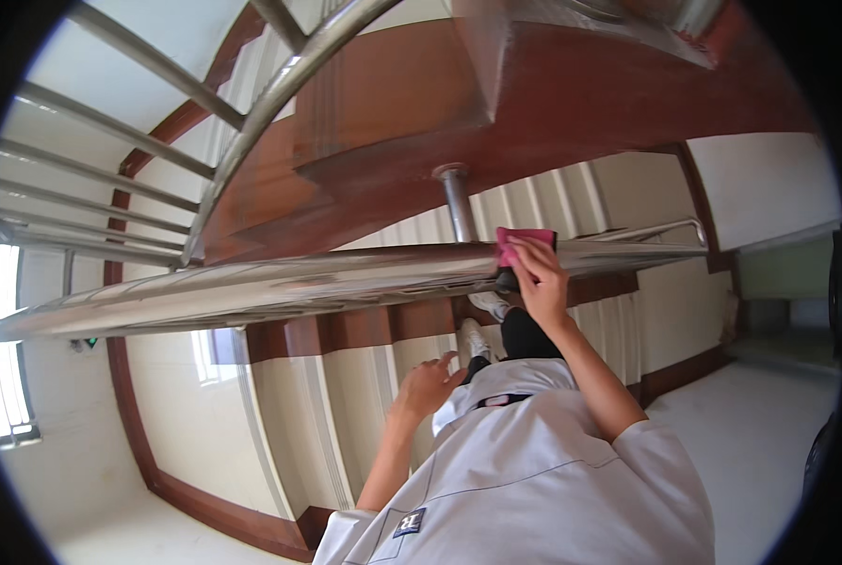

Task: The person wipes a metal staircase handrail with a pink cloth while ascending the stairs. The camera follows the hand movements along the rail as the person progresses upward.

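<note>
A pink cloth (530, 237) with a dark edge lies over a stainless-steel handrail (364, 274). My right hand (540, 279) presses it against the rail, fingers bent over the cloth. Part of the cloth is hidden beneath my fingers, and its dark portion hangs on the near side. My left hand (428, 387) is in front of my body, below the rail and apart from it. Its fingers are spread a little and it holds nothing.
Pale stair treads (350, 417) with brown ends lie under me, my shoes (474, 337) standing on them. A metal post (458, 201) rises beyond the rail beside a red-brown stair side (576, 92). More barred railing (131, 141) curves at upper left. A bright window (1, 353) is at far left.
</note>
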Action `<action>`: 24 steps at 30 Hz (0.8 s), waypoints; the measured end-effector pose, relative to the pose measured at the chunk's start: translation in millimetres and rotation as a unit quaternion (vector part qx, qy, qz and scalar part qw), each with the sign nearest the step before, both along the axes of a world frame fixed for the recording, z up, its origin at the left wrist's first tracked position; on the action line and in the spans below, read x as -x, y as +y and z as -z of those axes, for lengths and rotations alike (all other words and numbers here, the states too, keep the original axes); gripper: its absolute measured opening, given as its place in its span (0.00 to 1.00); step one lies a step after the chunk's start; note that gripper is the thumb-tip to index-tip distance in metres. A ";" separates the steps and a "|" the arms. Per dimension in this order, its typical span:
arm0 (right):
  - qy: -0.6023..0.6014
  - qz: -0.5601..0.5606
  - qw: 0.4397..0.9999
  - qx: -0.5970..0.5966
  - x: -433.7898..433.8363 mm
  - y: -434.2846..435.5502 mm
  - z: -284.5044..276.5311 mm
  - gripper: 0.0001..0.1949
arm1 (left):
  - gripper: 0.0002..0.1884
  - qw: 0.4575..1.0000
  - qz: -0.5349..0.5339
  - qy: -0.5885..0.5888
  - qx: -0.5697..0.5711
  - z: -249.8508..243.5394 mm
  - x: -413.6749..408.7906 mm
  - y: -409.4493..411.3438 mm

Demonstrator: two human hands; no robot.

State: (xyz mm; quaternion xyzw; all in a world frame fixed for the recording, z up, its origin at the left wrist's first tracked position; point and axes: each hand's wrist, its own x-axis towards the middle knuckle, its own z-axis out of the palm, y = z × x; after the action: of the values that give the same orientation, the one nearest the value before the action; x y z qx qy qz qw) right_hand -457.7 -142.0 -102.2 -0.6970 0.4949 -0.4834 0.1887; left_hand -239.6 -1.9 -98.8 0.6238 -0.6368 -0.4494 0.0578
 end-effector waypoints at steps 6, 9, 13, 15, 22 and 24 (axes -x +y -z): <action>-0.047 -0.175 0.980 0.087 -116.5 -0.4 -60.4 0.15 | 0.25 0.993 0.098 -0.068 -0.002 0.0 3.7 -10.1; -0.074 -0.154 0.985 0.038 -90.1 -3.1 -42.6 0.15 | 0.22 0.995 0.080 -0.045 0.039 -22.1 10.5 -21.5; -0.085 0.005 0.996 -0.026 3.8 -1.5 10.8 0.11 | 0.18 0.996 -0.009 0.035 0.078 -55.4 22.4 -29.8; -0.073 0.058 0.995 -0.048 50.2 -7.2 35.0 0.10 | 0.18 0.996 -0.043 0.045 0.071 -55.6 25.9 -22.4; -0.104 -0.077 0.991 -0.027 -14.2 -6.0 -16.3 0.13 | 0.16 0.996 0.090 0.022 0.016 -19.7 43.5 -13.0; -0.118 -0.089 0.989 0.006 -38.5 -5.7 -18.9 0.13 | 0.16 0.993 0.116 0.010 0.030 -21.4 54.4 -25.6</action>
State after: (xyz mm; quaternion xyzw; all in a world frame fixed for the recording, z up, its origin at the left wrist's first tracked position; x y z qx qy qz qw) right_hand -419.2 -147.7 -83.3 -0.6776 0.4020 -0.5466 0.2836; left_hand -294.0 -27.5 -77.3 0.5393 -0.7174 -0.4400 0.0298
